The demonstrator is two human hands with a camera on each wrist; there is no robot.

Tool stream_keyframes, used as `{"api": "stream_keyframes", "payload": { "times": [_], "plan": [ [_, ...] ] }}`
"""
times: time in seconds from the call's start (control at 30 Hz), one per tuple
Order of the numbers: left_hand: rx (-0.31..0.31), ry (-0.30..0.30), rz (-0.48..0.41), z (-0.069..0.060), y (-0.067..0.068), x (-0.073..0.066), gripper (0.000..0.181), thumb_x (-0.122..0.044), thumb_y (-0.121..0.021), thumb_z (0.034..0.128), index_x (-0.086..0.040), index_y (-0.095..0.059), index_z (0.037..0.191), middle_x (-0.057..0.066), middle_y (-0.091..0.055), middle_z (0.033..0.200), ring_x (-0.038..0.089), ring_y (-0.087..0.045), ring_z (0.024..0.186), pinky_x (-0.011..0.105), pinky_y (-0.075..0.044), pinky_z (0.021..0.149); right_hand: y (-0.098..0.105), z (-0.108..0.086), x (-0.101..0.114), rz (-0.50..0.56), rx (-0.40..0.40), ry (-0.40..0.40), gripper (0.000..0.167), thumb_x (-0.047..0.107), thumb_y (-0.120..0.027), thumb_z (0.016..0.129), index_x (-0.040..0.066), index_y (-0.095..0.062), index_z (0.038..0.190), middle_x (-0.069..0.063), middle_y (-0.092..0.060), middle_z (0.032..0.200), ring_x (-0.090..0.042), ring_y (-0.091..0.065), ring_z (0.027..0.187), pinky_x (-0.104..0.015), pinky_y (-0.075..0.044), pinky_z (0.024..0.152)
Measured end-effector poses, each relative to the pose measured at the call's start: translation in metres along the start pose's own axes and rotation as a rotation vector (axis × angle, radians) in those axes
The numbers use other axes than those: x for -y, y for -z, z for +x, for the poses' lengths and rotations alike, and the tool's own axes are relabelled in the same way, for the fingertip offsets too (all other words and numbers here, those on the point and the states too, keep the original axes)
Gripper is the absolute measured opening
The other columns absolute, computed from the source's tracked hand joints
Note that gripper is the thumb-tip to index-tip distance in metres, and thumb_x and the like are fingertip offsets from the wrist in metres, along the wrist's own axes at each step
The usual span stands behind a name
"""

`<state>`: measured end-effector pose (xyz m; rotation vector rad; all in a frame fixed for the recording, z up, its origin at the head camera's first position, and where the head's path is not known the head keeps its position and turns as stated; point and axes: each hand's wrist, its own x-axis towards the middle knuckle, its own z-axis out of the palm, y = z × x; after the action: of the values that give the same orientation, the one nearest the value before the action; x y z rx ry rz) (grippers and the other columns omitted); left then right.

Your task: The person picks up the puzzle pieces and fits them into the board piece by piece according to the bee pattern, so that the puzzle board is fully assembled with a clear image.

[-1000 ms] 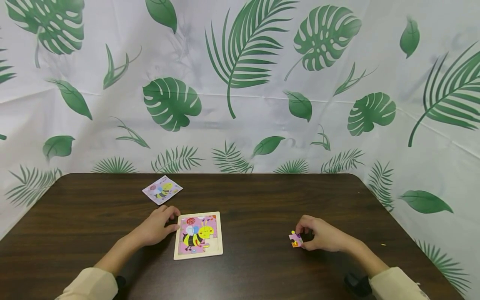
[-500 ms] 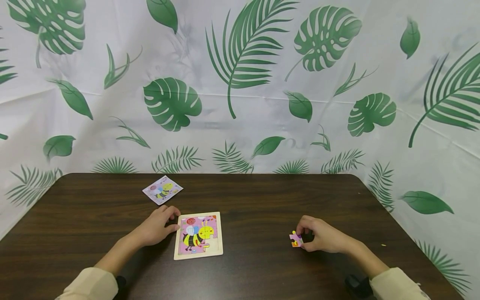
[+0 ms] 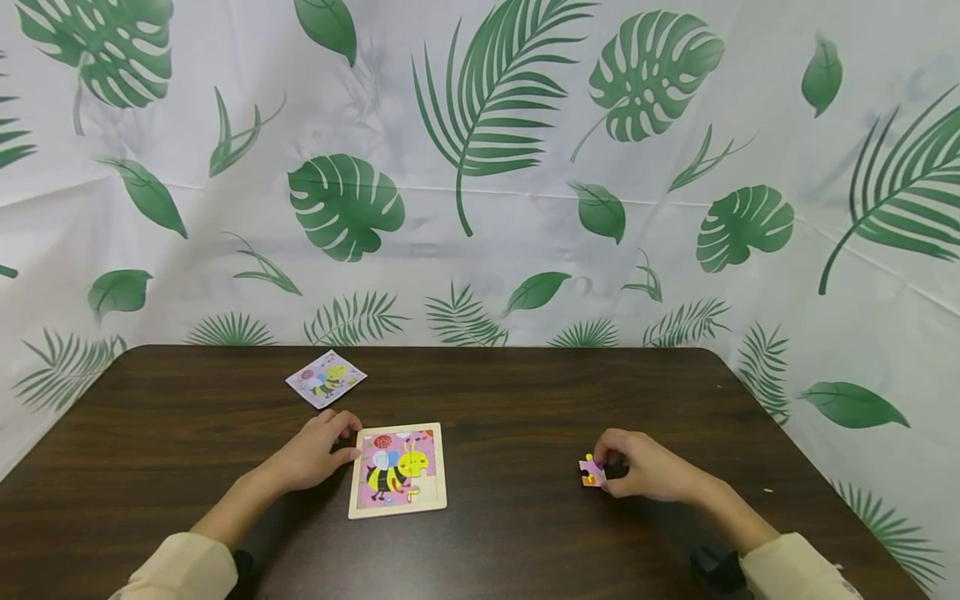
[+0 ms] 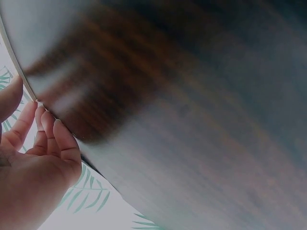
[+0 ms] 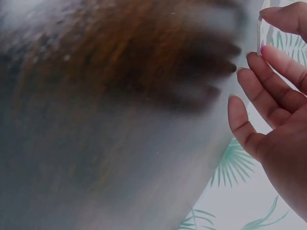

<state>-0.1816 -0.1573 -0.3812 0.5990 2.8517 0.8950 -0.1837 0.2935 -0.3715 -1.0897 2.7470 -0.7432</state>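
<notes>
In the head view, a square wooden jigsaw tray [image 3: 441, 498] with a bee picture lies left of centre, and bare wood shows at its lower right. My left hand [image 3: 311, 454] rests on the table at the tray's left side, thumb and index fingertips touching that edge. In the left wrist view, the left hand's fingers [image 4: 63, 139] are relaxed along the table. Well to the right, my right hand [image 3: 648, 469] pinches a pink jigsaw piece [image 3: 593, 472] between thumb and index finger. Seen from the right wrist, the piece [image 5: 259, 36] appears edge-on, just above the tabletop.
A small printed card [image 3: 327, 379] with the same bee picture lies behind the left hand. The dark wood-grain table [image 3: 510, 400] extends between the hands. A white leaf-patterned cloth [image 3: 480, 267] hangs behind the table's far edge.
The jigsaw piece has tipped slightly and risen a little in my right hand's fingers. The left hand and the tray stay in place.
</notes>
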Motion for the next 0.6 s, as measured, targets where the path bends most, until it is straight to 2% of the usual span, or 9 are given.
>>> {"api": "stream_keyframes", "payload": {
  "times": [0.23,0.47,0.6],
  "plan": [
    [0.007,0.002,-0.004,0.000,0.000,0.000,0.023,-0.008,-0.064,0.0835,-0.003,-0.052,0.103,0.009,-0.047,0.090,0.025,-0.047,0.085,0.044,-0.042,0.075,-0.003,0.006,0.002,0.013,-0.003,0.003,0.022,0.011,-0.074,0.072,0.013,-0.057,0.086,0.007,-0.054,0.083,-0.010,-0.052,0.074,-0.027,-0.046,0.066],
    [-0.008,-0.027,0.009,0.001,-0.001,0.003,0.022,-0.008,-0.064,0.0836,-0.002,-0.052,0.101,0.009,-0.047,0.089,0.026,-0.047,0.083,0.044,-0.041,0.074,-0.010,0.019,0.010,0.013,0.035,0.006,0.020,0.012,-0.072,0.073,0.013,-0.056,0.086,0.007,-0.052,0.082,-0.010,-0.050,0.074,-0.026,-0.045,0.066],
    [-0.006,-0.021,0.008,0.001,-0.001,0.003,0.022,-0.008,-0.064,0.0837,-0.003,-0.052,0.102,0.009,-0.047,0.090,0.025,-0.047,0.084,0.044,-0.041,0.074,-0.014,0.028,0.016,0.017,0.050,0.024,0.020,0.012,-0.071,0.073,0.013,-0.056,0.086,0.007,-0.052,0.082,-0.010,-0.050,0.074,-0.025,-0.045,0.066]
  ]
}}
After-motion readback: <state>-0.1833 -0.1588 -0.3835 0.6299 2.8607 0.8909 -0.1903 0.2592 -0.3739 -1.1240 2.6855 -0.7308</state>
